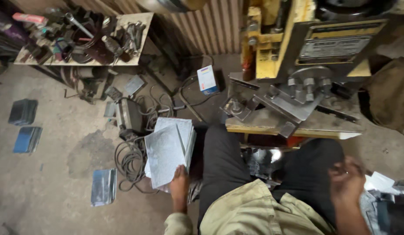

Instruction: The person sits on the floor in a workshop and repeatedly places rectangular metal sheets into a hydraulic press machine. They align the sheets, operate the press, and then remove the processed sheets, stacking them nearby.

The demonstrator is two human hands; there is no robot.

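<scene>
While the head camera looks down past the person's dark trousers, the left hand pinches the near edge of a stack of grey metal sheets, thumb on top and the other fingers hidden beneath; the stack stands just ahead of that hand, beside the left thigh. Blur smears the right hand, which rests by the right knee, so whether its fingers are spread or curled cannot be told. Just past that hand lie pale scraps, cut off by the frame edge and hard to identify. Ahead of both hands rises a yellow press machine, its top cropped. Left of the left hand, coiled cable and loose shiny sheets lie on the dusty concrete floor. Far ahead of it, a cluttered workbench stands against a corrugated wall, its tools too jumbled to name.
</scene>
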